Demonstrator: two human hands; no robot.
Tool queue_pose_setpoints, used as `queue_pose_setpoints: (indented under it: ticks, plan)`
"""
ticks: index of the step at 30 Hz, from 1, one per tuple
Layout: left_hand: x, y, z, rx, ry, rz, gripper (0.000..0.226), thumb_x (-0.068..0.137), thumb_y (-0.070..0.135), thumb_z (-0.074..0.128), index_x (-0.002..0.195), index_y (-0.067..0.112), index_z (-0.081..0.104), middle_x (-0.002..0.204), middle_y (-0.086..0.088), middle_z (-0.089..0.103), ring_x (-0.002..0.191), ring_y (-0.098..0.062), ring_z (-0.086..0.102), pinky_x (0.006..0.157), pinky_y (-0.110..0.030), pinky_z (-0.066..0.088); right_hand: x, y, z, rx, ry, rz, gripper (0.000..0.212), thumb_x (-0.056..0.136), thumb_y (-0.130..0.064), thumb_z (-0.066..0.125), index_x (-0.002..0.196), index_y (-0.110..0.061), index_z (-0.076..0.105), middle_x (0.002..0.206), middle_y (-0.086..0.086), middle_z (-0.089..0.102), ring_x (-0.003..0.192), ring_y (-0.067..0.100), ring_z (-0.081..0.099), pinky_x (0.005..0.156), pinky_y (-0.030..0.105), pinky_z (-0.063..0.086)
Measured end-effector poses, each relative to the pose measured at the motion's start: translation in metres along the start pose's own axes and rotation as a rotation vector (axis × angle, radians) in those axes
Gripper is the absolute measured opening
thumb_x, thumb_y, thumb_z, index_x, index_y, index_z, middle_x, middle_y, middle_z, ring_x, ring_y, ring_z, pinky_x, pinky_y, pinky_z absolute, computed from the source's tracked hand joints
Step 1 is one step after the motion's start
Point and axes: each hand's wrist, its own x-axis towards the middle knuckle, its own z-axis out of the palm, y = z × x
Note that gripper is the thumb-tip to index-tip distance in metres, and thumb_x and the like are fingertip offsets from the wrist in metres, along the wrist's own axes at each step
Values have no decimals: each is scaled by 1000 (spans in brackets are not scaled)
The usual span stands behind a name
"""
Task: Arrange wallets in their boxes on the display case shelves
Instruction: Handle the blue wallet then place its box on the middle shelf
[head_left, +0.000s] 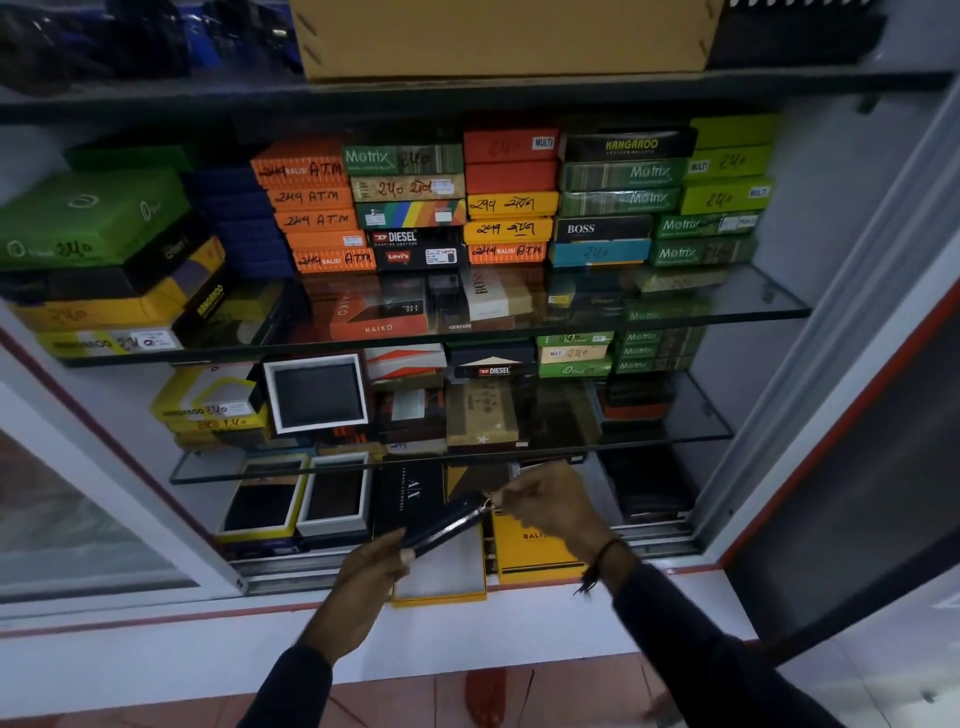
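Just above open yellow box, at cabinet's bottom shelf: dark zip wallet, tilted. Left hand fingers closed on lower end; right hand pinching zipper pull. Judged light, slim, pliable, somewhat slick; best gripped across both long edges.

Top shelf: stacks of boxes side by side.
Middle shelf: open box stands left of the stacks.
Bottom shelf: two open boxes at left.
Front: wallet above an open box.
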Motion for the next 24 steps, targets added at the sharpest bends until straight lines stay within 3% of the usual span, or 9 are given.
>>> queue_pose_setpoints:
  ticks: [3,6,8,12,13,16,19,21,24]
  plan:
    - [-4,1,0,-80,-125,-20,35,77,3,78,109,15,81,118,-12,76,115,-29,63,94,-30,57,5,3,-26,307,-157,122,3,78,-20,82,81,-20,82,77,-4,78,69,4,70,62,18,57]
    - [-15,13,20,-58,-317,-13,60,69,27,91,124,10,73,124,-10,73,121,-25,64,101,-26,53,14,16,-28,563,-250,257,14,82,-14,76,95,-8,79,85,3,75,76,10,66,69,22,55]
    - [-19,20,40,-31,-444,-8,69,71,38,89,130,10,68,129,-9,71,124,-22,63,105,-28,50,14,24,-11,723,-316,370,12,86,-7,70,97,-8,76,92,7,75,83,14,67,75,24,56]
    - [-17,29,59,-79,-514,29,63,76,23,86,135,12,65,132,-9,69,122,-21,65,101,-29,53,6,30,30,985,-357,458,22,71,-9,80,92,-9,77,100,16,70,100,27,63,82,31,54]
    - [-14,32,57,-88,-487,18,66,74,15,87,136,11,64,134,-13,67,121,-23,66,98,-30,55,4,31,32,1011,-340,435,23,69,-13,80,92,-10,78,102,17,70,101,28,62,80,30,55]
    - [-7,41,45,-43,-383,-1,80,67,-9,83,140,16,59,139,-19,64,123,-32,65,91,-35,60,7,38,21,978,-244,421,30,89,-31,65,110,-9,71,110,15,74,102,30,69,77,37,60]
    - [-3,54,39,184,-313,-9,90,63,-17,84,138,25,60,135,-20,65,117,-35,68,83,-38,61,10,46,6,853,-268,492,52,90,-52,61,121,-11,67,120,13,72,115,32,65,94,44,56]
    - [-3,60,41,241,-305,-2,92,63,-17,84,138,32,60,132,-20,66,116,-35,67,86,-41,61,8,48,-2,717,-315,389,48,88,-41,68,123,-8,67,127,16,69,118,32,64,101,45,52]
    - [-5,58,54,317,-245,103,92,64,-4,89,138,39,56,124,-9,71,115,-28,68,92,-40,60,4,48,-8,648,-262,216,39,87,-11,72,124,2,66,127,23,68,112,29,67,93,40,55]
